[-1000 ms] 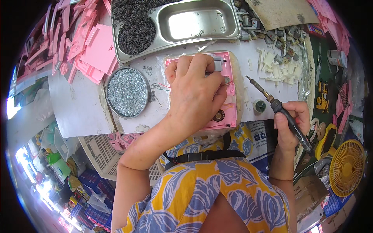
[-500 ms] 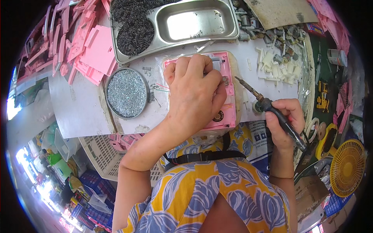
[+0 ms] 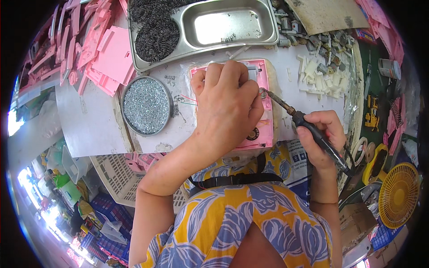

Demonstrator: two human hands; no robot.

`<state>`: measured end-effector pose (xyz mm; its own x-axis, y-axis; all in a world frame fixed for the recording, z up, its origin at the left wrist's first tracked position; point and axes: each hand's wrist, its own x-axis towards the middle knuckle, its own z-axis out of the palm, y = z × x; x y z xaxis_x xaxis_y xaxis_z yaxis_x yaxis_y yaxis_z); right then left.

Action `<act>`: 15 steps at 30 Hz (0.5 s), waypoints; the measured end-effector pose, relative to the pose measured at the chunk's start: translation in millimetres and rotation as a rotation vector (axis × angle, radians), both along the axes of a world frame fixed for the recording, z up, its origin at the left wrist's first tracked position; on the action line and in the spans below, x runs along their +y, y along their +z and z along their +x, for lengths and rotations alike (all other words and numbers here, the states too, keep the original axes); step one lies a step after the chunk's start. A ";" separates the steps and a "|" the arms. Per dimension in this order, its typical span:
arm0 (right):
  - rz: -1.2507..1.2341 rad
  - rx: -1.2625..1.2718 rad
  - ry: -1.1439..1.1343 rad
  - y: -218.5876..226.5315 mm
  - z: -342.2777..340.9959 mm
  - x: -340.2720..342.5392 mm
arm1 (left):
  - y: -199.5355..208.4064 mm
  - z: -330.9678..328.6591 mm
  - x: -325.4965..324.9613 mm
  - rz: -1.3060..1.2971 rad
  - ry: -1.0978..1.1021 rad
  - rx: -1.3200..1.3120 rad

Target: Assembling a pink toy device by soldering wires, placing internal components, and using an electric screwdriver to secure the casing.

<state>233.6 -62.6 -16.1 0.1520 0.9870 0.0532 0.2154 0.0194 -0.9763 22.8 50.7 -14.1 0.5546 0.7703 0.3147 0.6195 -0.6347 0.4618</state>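
Note:
A pink plastic housing lies on a padded spot at the table's front edge, with small metal parts inside it. My left hand is over it, fingers curled and closed at its upper part; what they pinch is hidden under the hand. Thin red and green wires stick out to the left of that hand. In my right hand is a soldering iron with a black handle. Its tip is at a small metal part on the housing's right side, beside my left fingers.
Left of the housing stands a round tin of small screws. A metal tray with dark springs sits behind. Pink panels pile up at left. White plastic parts and small motors lie at right, near a yellow fan.
The soldering iron has moved left and its tip has come onto the metal part at the housing's right side. My left hand has stayed nearly in place.

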 end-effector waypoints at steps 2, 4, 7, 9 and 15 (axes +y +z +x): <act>0.001 -0.024 0.008 0.2 0.5 1.2 | -0.5 -0.4 -0.2 0.002 0.000 -0.002; -0.008 -0.024 0.009 0.0 0.4 1.2 | -0.8 -0.8 -0.3 0.007 0.000 -0.001; -0.046 0.039 -0.021 -0.8 -0.6 1.6 | -1.3 -0.9 -0.4 0.009 0.001 0.002; -0.084 0.117 -0.073 1.0 -2.9 4.6 | -1.1 -0.5 -0.1 0.005 0.000 0.003; -0.084 0.453 -0.190 -3.1 3.8 6.6 | 0.0 -0.3 0.4 0.009 -0.001 0.000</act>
